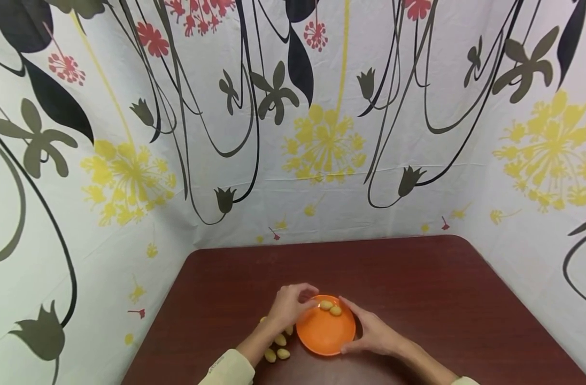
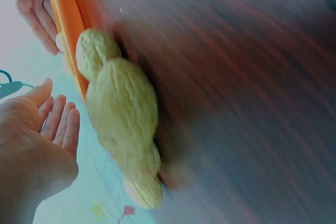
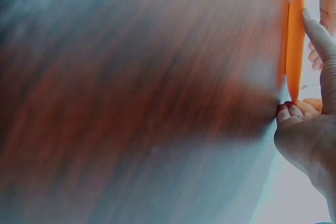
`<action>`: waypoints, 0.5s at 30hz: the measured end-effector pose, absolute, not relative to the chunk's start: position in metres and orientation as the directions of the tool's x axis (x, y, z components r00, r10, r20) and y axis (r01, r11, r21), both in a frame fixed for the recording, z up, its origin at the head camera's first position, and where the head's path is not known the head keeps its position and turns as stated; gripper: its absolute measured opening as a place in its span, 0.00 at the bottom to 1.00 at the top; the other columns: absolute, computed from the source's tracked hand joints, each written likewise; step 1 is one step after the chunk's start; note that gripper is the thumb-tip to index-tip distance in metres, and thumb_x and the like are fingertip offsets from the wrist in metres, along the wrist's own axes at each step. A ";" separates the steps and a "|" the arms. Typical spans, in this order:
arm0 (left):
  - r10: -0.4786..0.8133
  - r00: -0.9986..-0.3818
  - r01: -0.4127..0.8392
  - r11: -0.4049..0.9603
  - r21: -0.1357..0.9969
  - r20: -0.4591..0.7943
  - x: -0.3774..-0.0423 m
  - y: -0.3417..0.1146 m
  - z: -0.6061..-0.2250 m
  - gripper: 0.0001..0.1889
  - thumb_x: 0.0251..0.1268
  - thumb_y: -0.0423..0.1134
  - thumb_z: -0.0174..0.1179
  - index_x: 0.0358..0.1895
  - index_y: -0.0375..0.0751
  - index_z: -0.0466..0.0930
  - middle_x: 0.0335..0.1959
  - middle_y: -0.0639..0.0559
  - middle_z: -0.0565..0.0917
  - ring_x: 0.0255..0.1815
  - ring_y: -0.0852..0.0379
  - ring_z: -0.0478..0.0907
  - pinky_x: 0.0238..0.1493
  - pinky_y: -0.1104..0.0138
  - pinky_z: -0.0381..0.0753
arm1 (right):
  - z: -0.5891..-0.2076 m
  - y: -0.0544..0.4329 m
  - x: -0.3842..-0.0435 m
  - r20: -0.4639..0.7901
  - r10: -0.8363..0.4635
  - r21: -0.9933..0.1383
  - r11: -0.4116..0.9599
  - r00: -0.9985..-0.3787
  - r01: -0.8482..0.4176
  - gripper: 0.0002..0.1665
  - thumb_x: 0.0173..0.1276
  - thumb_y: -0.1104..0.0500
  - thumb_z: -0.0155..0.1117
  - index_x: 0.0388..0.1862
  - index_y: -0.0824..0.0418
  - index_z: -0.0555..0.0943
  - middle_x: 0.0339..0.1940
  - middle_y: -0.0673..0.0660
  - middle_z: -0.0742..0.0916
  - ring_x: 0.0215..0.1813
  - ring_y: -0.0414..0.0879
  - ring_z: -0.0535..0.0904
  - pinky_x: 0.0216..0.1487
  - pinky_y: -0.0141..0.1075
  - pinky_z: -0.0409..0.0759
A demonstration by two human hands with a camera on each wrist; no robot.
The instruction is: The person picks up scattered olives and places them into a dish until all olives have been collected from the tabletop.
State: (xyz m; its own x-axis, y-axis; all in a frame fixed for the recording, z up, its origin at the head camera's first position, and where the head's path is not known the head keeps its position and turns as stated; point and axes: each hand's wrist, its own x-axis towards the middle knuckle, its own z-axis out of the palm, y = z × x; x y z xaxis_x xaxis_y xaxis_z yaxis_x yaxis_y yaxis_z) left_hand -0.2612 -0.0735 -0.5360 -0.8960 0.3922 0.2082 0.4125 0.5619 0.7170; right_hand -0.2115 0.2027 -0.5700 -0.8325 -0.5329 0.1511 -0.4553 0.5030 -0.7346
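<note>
Well, right hand (image 1: pixel 377 334) against plate (image 1: pixel 324 334) (orange).

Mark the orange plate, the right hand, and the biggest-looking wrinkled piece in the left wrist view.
Orange plate (image 1: pixel 325 330): head view, bare middle.
Right hand (image 1: pixel 376 333): head view, between wrist and fingers.
Wrinkled yellow-green piece (image 2: pixel 123 106): left wrist view, middle of its wrinkled side.

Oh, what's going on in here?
A person's right hand holds the right edge of a round orange plate on a dark reddish-brown table. Their left hand is near the plate's left edge, apparently empty. Two oval yellow-green pieces lie on the plate; several more lie on the table to its left, partly hidden.
</note>
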 end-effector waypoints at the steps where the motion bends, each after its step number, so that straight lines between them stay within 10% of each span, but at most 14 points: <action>1: 0.403 -0.894 0.409 0.552 0.727 0.196 -0.262 -0.076 -0.535 0.13 0.71 0.41 0.73 0.54 0.44 0.90 0.48 0.53 0.91 0.46 0.59 0.88 0.48 0.65 0.88 | -0.570 0.203 -0.212 0.147 -0.533 -0.737 0.503 -0.833 -0.452 0.70 0.56 0.38 0.86 0.86 0.64 0.58 0.81 0.67 0.71 0.78 0.66 0.68 0.76 0.53 0.69; 15: 0.454 -0.877 0.400 0.513 0.760 0.156 -0.263 -0.117 -0.529 0.17 0.72 0.39 0.72 0.60 0.42 0.88 0.55 0.54 0.90 0.56 0.52 0.87 0.54 0.59 0.88 | -0.570 0.202 -0.211 0.153 -0.535 -0.735 0.501 -0.831 -0.458 0.71 0.55 0.39 0.87 0.86 0.66 0.58 0.81 0.67 0.71 0.78 0.67 0.68 0.76 0.50 0.68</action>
